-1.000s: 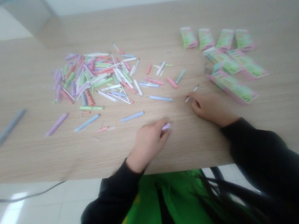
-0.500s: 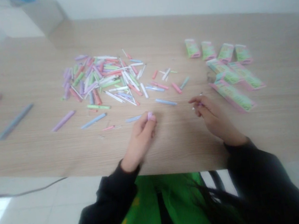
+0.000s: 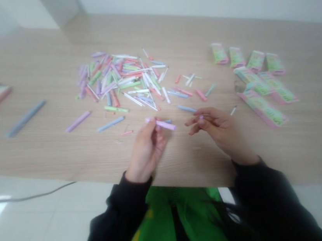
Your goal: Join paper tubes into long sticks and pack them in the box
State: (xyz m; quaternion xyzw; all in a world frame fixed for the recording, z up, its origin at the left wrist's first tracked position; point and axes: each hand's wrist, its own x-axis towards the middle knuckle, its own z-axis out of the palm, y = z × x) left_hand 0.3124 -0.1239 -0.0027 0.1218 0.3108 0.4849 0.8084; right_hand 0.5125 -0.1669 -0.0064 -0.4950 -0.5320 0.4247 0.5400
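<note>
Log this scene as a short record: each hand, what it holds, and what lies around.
Left hand: holds a purple tube, slanting toward the right hand
Right hand: pinches a small purple piece, details blurred
Hands: apart, not touching
Beyond left hand: multicoloured heap of tubes and sticks
Right of right hand: thin white stick, then green-and-pink boxes
Surface: wood-grain table
</note>
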